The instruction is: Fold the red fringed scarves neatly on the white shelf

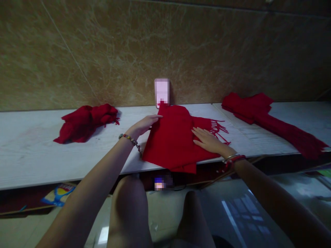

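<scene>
A red fringed scarf (172, 137) lies folded on the white wood-grain surface in front of me, its near edge hanging slightly over the front. At its upper left edge, my left hand (144, 124) rests with fingers stretched out and fingertips touching the cloth. My right hand (208, 139) lies flat on the scarf's right side, fingers extended, close to the fringe. Some of the left hand's fingers are hidden from this angle.
To the left sits a crumpled red scarf (86, 124); another red scarf (258, 113) stretches over the right front edge. A phone (162, 90) leans against the marbled wall (116, 51). Below the white surface (26, 148), a blue-and-yellow packet (60, 193) lies on a lower shelf.
</scene>
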Demonstrator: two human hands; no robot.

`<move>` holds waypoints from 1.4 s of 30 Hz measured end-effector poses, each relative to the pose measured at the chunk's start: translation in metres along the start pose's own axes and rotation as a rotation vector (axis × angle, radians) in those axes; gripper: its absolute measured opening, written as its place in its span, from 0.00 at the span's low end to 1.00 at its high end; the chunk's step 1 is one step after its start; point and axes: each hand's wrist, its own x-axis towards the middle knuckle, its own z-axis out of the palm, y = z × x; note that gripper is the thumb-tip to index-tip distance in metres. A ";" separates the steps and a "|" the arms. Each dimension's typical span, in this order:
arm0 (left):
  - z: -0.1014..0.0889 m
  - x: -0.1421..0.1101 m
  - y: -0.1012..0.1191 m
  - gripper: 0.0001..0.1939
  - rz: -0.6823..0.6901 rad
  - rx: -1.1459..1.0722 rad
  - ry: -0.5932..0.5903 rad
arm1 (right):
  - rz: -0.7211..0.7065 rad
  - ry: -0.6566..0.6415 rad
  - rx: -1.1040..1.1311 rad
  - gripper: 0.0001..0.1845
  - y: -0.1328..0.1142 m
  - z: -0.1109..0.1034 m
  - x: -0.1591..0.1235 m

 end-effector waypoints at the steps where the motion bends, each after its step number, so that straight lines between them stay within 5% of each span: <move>1: 0.001 -0.001 0.002 0.19 -0.011 -0.003 0.031 | 0.003 0.011 0.014 0.31 0.001 0.000 0.001; 6: 0.009 -0.004 0.010 0.27 0.028 -0.128 0.156 | 0.028 0.052 0.057 0.29 0.012 -0.004 0.003; 13: 0.005 -0.011 0.009 0.20 0.151 -0.091 0.347 | 0.026 0.079 0.063 0.28 0.039 -0.004 0.007; 18: -0.008 -0.016 -0.012 0.16 0.015 -0.224 0.236 | 0.006 0.055 0.056 0.28 0.039 -0.004 0.007; 24: -0.011 -0.015 -0.018 0.16 -0.082 -0.136 0.335 | -0.020 0.034 0.044 0.29 0.054 -0.002 0.009; 31: 0.022 -0.016 -0.005 0.27 -0.113 -0.104 0.249 | 0.035 0.026 0.004 0.28 0.087 0.001 0.013; 37: 0.072 0.006 0.018 0.20 -0.023 -0.213 0.223 | 0.045 0.079 0.010 0.24 0.078 -0.005 0.011; 42: 0.037 0.006 0.053 0.30 0.074 -0.062 0.404 | 0.021 0.126 0.056 0.23 0.044 -0.003 0.013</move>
